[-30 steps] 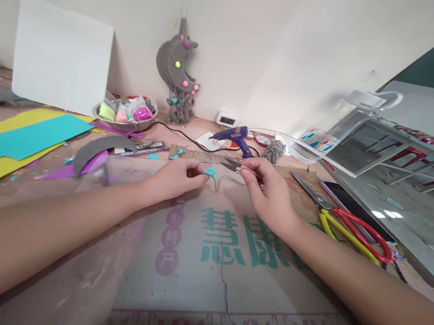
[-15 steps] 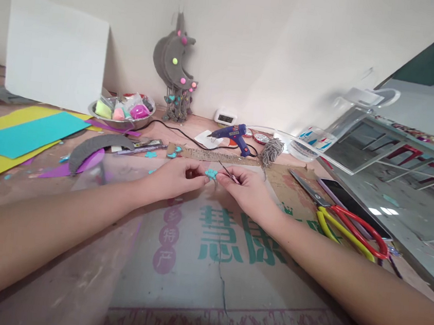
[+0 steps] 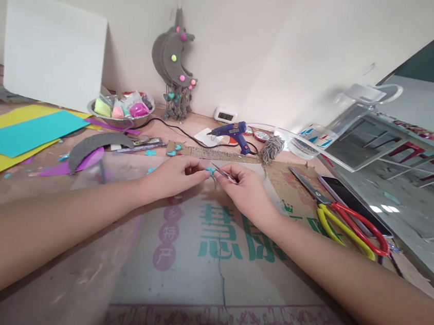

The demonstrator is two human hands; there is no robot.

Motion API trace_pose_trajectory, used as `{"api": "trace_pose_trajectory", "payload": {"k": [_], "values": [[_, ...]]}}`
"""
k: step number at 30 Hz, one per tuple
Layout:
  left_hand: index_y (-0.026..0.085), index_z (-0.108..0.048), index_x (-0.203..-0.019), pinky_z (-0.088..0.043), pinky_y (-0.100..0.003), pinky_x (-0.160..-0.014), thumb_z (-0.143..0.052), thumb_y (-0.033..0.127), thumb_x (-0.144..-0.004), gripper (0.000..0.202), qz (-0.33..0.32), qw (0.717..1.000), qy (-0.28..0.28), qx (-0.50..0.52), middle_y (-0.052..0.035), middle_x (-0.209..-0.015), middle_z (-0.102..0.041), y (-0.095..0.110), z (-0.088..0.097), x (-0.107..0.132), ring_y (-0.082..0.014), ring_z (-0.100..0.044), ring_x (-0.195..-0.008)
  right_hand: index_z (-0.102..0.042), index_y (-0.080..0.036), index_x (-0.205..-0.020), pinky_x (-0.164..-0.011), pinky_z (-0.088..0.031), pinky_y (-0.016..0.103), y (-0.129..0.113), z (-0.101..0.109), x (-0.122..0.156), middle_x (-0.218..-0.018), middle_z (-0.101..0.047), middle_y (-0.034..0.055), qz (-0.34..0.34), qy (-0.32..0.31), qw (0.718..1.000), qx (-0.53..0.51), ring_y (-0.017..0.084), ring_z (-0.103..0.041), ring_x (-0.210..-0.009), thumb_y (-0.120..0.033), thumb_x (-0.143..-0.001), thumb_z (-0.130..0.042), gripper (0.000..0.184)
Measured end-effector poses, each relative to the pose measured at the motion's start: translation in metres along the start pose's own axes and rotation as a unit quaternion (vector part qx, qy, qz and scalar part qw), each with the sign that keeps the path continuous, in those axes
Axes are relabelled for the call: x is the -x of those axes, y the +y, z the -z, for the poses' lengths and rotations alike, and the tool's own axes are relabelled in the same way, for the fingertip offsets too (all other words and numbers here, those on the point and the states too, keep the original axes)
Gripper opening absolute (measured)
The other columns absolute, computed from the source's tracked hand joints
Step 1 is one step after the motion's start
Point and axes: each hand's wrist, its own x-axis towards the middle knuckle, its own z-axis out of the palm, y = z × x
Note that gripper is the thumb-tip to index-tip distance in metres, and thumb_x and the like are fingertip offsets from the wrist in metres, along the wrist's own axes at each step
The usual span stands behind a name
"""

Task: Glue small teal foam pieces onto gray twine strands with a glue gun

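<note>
My left hand (image 3: 176, 177) pinches a small turquoise foam piece (image 3: 210, 170) between thumb and forefinger, over the cardboard sheet. Opposite it, my right hand (image 3: 251, 189) grips a slim pointed metal tool (image 3: 225, 172) that looks like tweezers. Its tip lies at the turquoise piece; whether it touches cannot be made out. A short grey strand hangs below the piece. Beyond my left hand lie a turquoise flower-shaped cut-out (image 3: 150, 152) and turquoise heart-like pieces (image 3: 174, 150) on a brown strip.
Behind are a blue glue gun (image 3: 230, 133), grey yarn (image 3: 272, 148), a white clock (image 3: 225, 115) and a metal bowl (image 3: 118, 118) of coloured clay. Large scissors (image 3: 335, 216) and a phone (image 3: 347, 199) lie right. Foam sheets (image 3: 29, 135) and a grey crescent (image 3: 98, 145) lie left.
The pointed tool has tilted lower and leftward, its tip now over the turquoise piece. My left hand has stayed nearly still.
</note>
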Motion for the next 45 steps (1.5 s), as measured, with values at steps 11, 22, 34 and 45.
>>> {"api": "trace_pose_trajectory", "payload": {"k": [11,22,34,45], "values": [[0.017,-0.054,-0.074,-0.034,-0.018,-0.038,-0.043,0.032,-0.08,0.019,-0.004,1.0,-0.006,0.009,0.0043,-0.053,-0.049,-0.001,-0.002,0.001,-0.0076,-0.045,-0.039,-0.059,-0.016,-0.078,-0.053,-0.036,0.022,-0.002,0.0,0.0,-0.065,-0.052,-0.0025,-0.002,-0.015,1.0,-0.015,0.009,-0.045,-0.056,-0.037,-0.078,-0.054,0.021],[0.017,-0.053,-0.069,-0.034,-0.018,-0.041,-0.047,0.033,-0.078,0.019,0.017,1.0,0.013,-0.003,0.0041,-0.054,-0.05,0.002,-0.001,0.0,-0.0085,-0.047,-0.046,-0.058,-0.016,-0.113,-0.095,-0.035,0.04,0.026,0.037,-0.03,-0.112,-0.054,0.0113,0.15,0.041,0.96,0.234,0.024,-0.048,-0.109,-0.024,-0.083,-0.049,0.032],[0.018,-0.056,-0.072,-0.035,-0.019,-0.047,-0.047,0.033,-0.078,0.019,-0.003,0.999,0.043,-0.004,0.0035,-0.059,-0.052,-0.001,-0.001,0.0,-0.0095,-0.048,-0.053,-0.065,-0.022,-0.093,-0.044,-0.03,0.023,0.008,0.007,-0.001,-0.054,-0.05,-0.0047,0.076,-0.049,0.984,0.155,0.009,-0.041,-0.046,-0.043,-0.077,-0.058,0.027],[0.017,-0.05,-0.065,-0.032,-0.019,-0.046,-0.046,0.027,-0.077,0.016,-0.039,0.999,-0.002,-0.02,0.0048,-0.054,-0.048,-0.001,-0.002,-0.001,-0.0074,-0.044,-0.047,-0.062,-0.02,-0.089,-0.074,-0.05,0.028,0.002,0.005,0.001,-0.086,-0.068,0.0017,0.085,0.002,0.996,-0.04,0.014,-0.063,-0.078,-0.024,-0.081,-0.054,0.012]]}}
